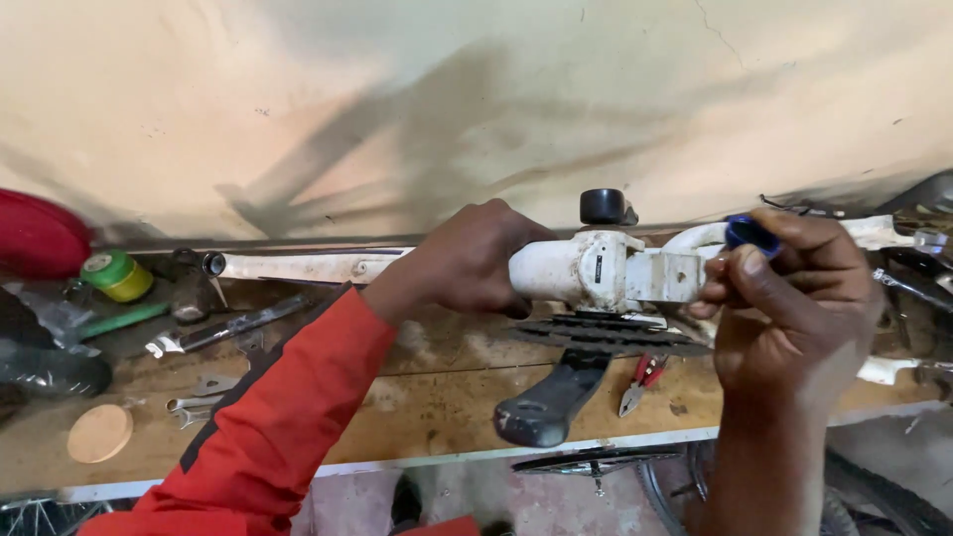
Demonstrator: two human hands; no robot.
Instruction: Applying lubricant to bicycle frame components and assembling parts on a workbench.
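Gripping white bike frame, left hand closed; right hand pinching blue cap.

Wooden bench: spanners, pliers, tape roll.

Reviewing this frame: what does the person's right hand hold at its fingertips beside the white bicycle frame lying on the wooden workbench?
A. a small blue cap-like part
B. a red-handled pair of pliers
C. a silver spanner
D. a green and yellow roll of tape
A: the right hand pinches a small blue cap-like part next to the white bicycle frame, while the left hand grips the frame's tube.
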